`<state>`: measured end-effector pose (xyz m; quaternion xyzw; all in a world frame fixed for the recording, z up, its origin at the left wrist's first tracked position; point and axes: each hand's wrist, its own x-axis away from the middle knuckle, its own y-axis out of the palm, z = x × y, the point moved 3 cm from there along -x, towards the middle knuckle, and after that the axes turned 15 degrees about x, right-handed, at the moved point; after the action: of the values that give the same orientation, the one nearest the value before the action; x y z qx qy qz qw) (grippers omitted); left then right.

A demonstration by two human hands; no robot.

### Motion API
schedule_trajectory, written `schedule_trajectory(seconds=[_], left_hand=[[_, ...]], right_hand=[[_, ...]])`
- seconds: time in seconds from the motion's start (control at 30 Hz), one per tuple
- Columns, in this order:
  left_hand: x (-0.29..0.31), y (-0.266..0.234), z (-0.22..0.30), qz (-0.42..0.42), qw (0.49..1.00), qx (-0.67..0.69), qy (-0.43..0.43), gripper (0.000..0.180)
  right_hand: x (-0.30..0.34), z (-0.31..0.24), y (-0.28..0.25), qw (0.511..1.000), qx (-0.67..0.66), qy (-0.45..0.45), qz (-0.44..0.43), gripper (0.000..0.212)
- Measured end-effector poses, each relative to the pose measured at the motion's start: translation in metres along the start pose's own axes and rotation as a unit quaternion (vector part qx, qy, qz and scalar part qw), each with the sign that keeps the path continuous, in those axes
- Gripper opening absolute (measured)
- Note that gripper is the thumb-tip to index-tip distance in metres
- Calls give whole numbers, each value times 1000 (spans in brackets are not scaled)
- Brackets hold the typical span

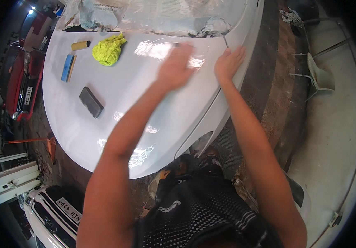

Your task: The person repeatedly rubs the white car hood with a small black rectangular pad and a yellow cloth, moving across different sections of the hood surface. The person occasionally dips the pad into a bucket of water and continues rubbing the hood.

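Note:
Before me is the glossy white hood (pixel 124 87) of a car, streaked with bright reflections. My left hand (pixel 177 66) is over its upper right part, palm down and smeared by motion, so its fingers are unclear. Farther right, my right hand (pixel 229 64) lies flat on the white fender (pixel 244 58) near the seam, fingers stretched out. On the hood's left side rest a crumpled yellow-green cloth (pixel 108 50), a tan tube (pixel 81 45), a blue block with a tan edge (pixel 67 68) and a dark grey rectangular block (pixel 91 102).
Paper and plastic sheeting (pixel 153 16) covers the windshield area. A red car (pixel 23 78) stands at left, a white car (pixel 47 219) at lower left, and an orange jack-like tool (pixel 50 144) between them. A pale chair (pixel 319 74) is at right beside a large white surface (pixel 330 149).

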<state>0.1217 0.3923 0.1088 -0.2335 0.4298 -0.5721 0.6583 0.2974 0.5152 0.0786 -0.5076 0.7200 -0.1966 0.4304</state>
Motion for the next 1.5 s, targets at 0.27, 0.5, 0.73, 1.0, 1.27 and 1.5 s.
schedule_trajectory(seconds=[0.27,0.5,0.73,1.0,1.27,1.5], left_hand=[[-22,18,12,57,998,-1,-34,74],[-31,37,36,56,998,-34,-19,70],[-39,29,29,40,999,8,-5,66],[30,-4,-27,213,967,-28,-135,60],[69,-52,-59,235,932,-143,-237,64],[19,-16,-8,117,981,-15,-152,76]], right_hand=[[6,-2,-3,1000,-20,0,3,57],[1,-3,-7,999,-42,12,9,54],[2,11,10,999,-1,-26,32,54],[1,14,25,996,63,-52,19,55],[4,-4,6,1000,18,-25,-8,56],[0,15,15,999,36,-39,10,56]])
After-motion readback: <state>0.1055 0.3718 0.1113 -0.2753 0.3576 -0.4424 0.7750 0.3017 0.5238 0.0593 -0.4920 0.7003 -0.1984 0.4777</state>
